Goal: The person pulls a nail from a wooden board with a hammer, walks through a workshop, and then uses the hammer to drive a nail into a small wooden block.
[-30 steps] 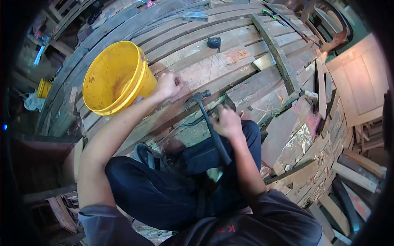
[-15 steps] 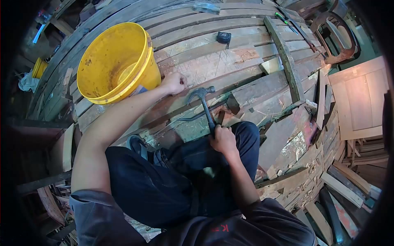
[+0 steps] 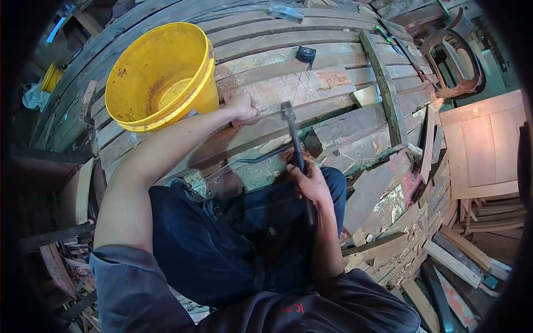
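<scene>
A claw hammer (image 3: 293, 133) is gripped around its dark handle by my right hand (image 3: 312, 184), in front of my right knee. Its head is raised over the planks and points away from me. My left hand (image 3: 242, 107) rests on a wooden board (image 3: 277, 93) with fingers curled closed; whatever may be between them is hidden. Just left of that hand stands a yellow bucket (image 3: 161, 77), tilted in view, with a stained inside. A dark curved metal bar (image 3: 265, 157) lies on the wood below the hammer head.
Beyond the board sits a black tape measure (image 3: 306, 54). A loose plank (image 3: 384, 89) crosses the slats on the right, near a green-handled tool (image 3: 383, 34). A wooden chair frame (image 3: 455, 61) and a panelled door (image 3: 488, 141) stand at the right, with offcuts (image 3: 452, 263) below.
My right hand has lifted the hammer and turned it, so the handle's end now shows below my hand. My left hand stays closed at nearly the same spot on the board.
</scene>
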### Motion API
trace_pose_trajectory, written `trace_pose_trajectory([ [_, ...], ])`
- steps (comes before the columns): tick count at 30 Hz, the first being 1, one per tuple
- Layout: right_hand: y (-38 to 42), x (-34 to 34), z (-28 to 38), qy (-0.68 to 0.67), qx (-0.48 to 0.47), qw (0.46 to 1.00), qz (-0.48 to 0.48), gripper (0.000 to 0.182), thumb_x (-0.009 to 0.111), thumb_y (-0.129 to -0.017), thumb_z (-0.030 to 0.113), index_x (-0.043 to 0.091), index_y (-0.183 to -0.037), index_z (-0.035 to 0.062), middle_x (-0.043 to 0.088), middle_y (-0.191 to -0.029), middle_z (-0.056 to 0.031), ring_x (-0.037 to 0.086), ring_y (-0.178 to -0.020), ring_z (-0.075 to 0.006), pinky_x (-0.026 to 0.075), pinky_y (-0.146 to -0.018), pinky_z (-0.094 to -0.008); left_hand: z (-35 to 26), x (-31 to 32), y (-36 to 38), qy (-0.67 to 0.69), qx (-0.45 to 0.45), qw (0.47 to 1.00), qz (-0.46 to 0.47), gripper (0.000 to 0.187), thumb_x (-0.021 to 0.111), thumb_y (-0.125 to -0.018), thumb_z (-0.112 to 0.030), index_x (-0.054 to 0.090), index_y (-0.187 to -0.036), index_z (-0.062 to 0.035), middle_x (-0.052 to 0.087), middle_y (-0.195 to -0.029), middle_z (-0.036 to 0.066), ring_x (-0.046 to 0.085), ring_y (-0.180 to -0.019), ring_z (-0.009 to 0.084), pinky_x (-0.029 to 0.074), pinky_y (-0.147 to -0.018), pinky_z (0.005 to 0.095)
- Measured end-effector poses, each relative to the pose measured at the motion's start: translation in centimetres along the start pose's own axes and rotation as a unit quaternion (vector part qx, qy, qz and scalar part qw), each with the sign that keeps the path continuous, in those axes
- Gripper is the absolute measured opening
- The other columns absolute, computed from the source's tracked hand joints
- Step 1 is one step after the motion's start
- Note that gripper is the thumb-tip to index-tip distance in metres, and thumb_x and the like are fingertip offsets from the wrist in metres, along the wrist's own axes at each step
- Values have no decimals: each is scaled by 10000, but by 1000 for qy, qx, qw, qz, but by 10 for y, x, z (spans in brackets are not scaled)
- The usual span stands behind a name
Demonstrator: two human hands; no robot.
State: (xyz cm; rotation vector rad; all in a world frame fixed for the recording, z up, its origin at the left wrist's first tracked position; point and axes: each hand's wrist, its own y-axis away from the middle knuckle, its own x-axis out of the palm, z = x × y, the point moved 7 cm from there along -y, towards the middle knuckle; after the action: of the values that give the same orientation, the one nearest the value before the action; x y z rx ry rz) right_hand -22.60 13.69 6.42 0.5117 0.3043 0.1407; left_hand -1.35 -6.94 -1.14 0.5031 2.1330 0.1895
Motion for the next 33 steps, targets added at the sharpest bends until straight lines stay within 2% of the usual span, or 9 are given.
trace_pose_trajectory([
  [1, 1, -1, 9, -61, -5, 998, 11, 273, 595, -934, 258, 529, -870, 1, 496, -562, -39, 479, -376, -118, 374, -353, -283, 0, 1, -1, 2, -3, 1000, 5, 159, 741, -717, -206, 736, -796, -68, 703, -787, 133, 665, -737, 227, 519, -679, 369],
  [4, -4, -11, 23, -133, -5, 990, 42, 315, 525, -981, 322, 494, -836, 45, 420, -536, 10, 428, -360, -104, 346, -331, -256, 1, -1, -3, 16, 10, 1000, 9, 159, 750, -706, -209, 738, -779, -68, 700, -774, 138, 662, -720, 229, 515, -662, 370],
  [5, -6, -9, 22, -181, 26, 981, 63, 395, 496, -984, 403, 465, -787, 62, 416, -529, 2, 426, -352, -111, 358, -326, -266, 1, -1, -3, 22, 18, 1000, 10, 159, 752, -702, -210, 738, -771, -68, 699, -768, 138, 661, -714, 230, 514, -656, 370],
  [8, -12, 0, 26, -204, 25, 975, 82, 424, 474, -988, 428, 462, -774, 62, 427, -532, -8, 422, -346, -116, 359, -323, -270, 1, 0, -2, 50, -5, 998, 40, 187, 770, -694, -233, 733, -747, -58, 691, -741, 138, 652, -688, 215, 503, -630, 364],
  [9, -16, 1, 26, -155, 17, 985, 71, 442, 467, -986, 445, 460, -761, 64, 432, -532, -12, 427, -347, -120, 362, -323, -272, 1, -1, -3, 46, -9, 998, 37, 198, 774, -695, -243, 730, -746, -56, 690, -737, 134, 650, -684, 209, 501, -625, 362],
  [13, -24, 8, 16, -109, 52, 990, 69, 429, 443, -994, 439, 461, -781, 68, 414, -520, 0, 412, -333, -117, 349, -304, -264, -1, -2, 0, 40, -16, 998, 39, 236, 786, -703, -279, 721, -743, -56, 687, -728, 116, 644, -674, 194, 498, -615, 355],
  [22, -25, 15, 19, -124, 60, 987, 84, 434, 463, -978, 462, 465, -781, 75, 415, -516, 11, 412, -342, -108, 364, -313, -265, 5, 4, -6, 34, 11, 999, 32, 244, 779, -718, -294, 716, -757, -62, 683, -725, 109, 639, -674, 197, 495, -616, 358],
  [25, -30, 17, 10, -129, 92, 984, 84, 421, 481, -978, 437, 464, -781, 65, 430, -546, -3, 420, -364, -113, 360, -322, -272, 2, 1, -4, 16, 13, 999, 29, 241, 770, -726, -292, 720, -766, -60, 687, -734, 113, 648, -687, 209, 501, -627, 365],
  [33, -26, 19, 16, -135, 83, 983, 92, 422, 466, -985, 429, 468, -773, 64, 429, -539, 1, 423, -366, -110, 362, -319, -270, -1, 0, 0, 24, 19, 999, 33, 236, 754, -735, -279, 722, -793, -52, 693, -769, 135, 655, -707, 219, 507, -648, 372],
])
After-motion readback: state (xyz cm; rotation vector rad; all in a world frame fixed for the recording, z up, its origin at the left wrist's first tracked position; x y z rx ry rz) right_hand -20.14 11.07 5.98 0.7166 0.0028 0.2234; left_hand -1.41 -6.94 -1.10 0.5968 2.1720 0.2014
